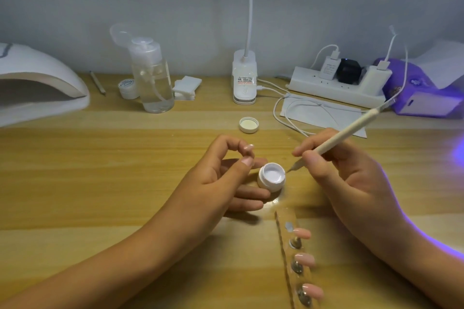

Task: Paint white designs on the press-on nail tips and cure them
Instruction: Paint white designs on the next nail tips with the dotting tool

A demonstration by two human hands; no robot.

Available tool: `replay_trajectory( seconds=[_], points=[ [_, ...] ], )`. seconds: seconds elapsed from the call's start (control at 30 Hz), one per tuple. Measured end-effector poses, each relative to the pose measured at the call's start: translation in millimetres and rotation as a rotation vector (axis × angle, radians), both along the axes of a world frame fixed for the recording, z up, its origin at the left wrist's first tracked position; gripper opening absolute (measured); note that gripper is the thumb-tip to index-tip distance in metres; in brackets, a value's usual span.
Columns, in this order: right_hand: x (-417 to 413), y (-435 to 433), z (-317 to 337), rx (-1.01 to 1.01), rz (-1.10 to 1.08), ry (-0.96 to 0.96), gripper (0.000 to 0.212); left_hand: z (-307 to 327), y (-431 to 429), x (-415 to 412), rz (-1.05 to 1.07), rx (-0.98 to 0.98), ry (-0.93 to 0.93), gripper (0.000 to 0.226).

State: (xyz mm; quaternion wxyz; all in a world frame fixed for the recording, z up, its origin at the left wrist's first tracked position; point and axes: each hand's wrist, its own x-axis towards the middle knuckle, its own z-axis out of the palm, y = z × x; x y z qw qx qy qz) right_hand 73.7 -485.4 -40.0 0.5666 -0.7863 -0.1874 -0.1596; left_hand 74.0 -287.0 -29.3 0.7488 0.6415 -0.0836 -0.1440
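Observation:
A small open white jar of white gel (272, 179) stands on the wooden table. My left hand (221, 183) steadies it, with lower fingers against its left side and thumb and forefinger curled just above. My right hand (344, 170) grips a cream nail-art brush (346, 130); its fine tip hovers at the jar's right rim. A clear strip holder (295, 258) lies near the front edge, carrying three pink press-on nail tips (305, 259) on metal studs. The jar's lid (248, 124) rests upside down farther back.
A white curing lamp (37, 83) sits at far left. A purple UV lamp (424, 93) glows at far right. Along the wall stand a clear pump bottle (153, 75), a small white pot (128, 88), cotton pads (187, 86), a desk-lamp base (244, 80) and a power strip (336, 83) with cables.

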Motion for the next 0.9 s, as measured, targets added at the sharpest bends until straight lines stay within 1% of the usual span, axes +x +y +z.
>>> replay_trajectory(
  seconds=[0.07,0.23,0.37,0.53,0.63,0.8,0.9],
  points=[
    [0.1,0.3,0.0,-0.011,0.007,-0.038,0.008,-0.1,0.1,0.0,-0.011,-0.009,-0.021,0.009],
    [1.1,0.9,-1.4,-0.099,0.036,-0.099,0.018,-1.3,-0.1,1.6,-0.021,-0.024,-0.045,0.013],
    [2.1,0.9,-2.7,-0.168,0.036,-0.061,0.018,-2.4,-0.2,1.7,-0.015,-0.025,-0.057,0.004],
    [3.2,0.9,-4.6,-0.19,0.032,-0.032,0.016,-3.7,-0.9,1.5,-0.014,-0.021,-0.067,0.009],
    [3.5,0.8,-5.2,-0.208,0.037,-0.013,0.015,-3.0,-1.8,1.2,-0.01,-0.015,-0.07,0.004],
    [3.7,1.2,-4.1,-0.22,0.029,-0.002,0.015,-4.2,-1.3,2.0,-0.019,-0.009,-0.049,0.005],
    [2.7,1.1,-3.4,-0.187,0.026,0.009,0.009,-5.8,-0.6,2.8,-0.008,0.024,-0.047,0.007]
  ],
)
